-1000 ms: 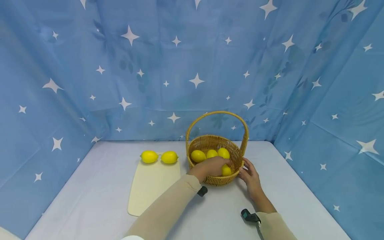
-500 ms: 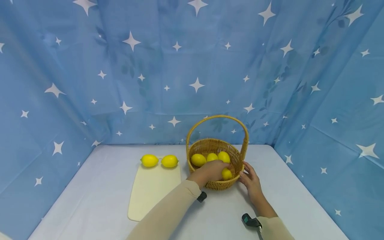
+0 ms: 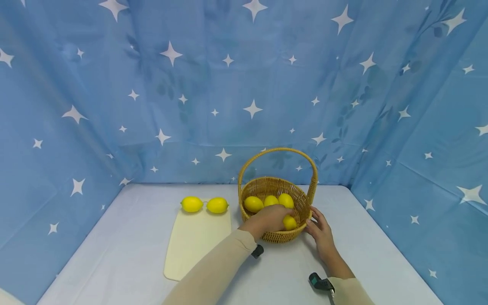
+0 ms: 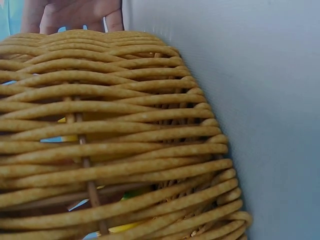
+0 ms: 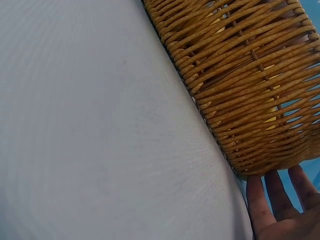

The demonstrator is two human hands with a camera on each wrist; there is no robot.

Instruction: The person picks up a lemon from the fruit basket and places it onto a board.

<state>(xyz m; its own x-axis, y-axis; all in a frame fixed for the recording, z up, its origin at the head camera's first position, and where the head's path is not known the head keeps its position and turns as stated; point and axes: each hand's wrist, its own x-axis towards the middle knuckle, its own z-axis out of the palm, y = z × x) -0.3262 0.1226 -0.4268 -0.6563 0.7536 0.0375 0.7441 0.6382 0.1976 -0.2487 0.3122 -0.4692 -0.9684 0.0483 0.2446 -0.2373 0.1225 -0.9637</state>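
The left hand (image 3: pixel 272 218) reaches over the near rim into the wicker basket (image 3: pixel 278 237), beside a lemon (image 3: pixel 289 223). Its fingertips are mostly hidden, so a hold on anything inside cannot be made out. More lemons (image 3: pixel 253 204) lie towards the basket's back and left. At the right side, the right hand (image 3: pixel 322 233) touches the outside near the handle's base; the right wrist view shows its fingers (image 5: pixel 280 197) extended against the weave (image 5: pixel 250 90). Basket wall (image 4: pixel 100 110) fills much of the left wrist view.
Two lemons (image 3: pixel 192 204) lie side by side at the far end of a cream board (image 3: pixel 198 241), left of the basket. The basket's tall handle (image 3: pixel 282 149) arches above it. Blue star-patterned curtains (image 3: pixel 213 84) surround the white table (image 3: pixel 114 254).
The head view has shifted slightly, moving the whole scene lower in the picture. Both hands keep nearly the same places at the basket.
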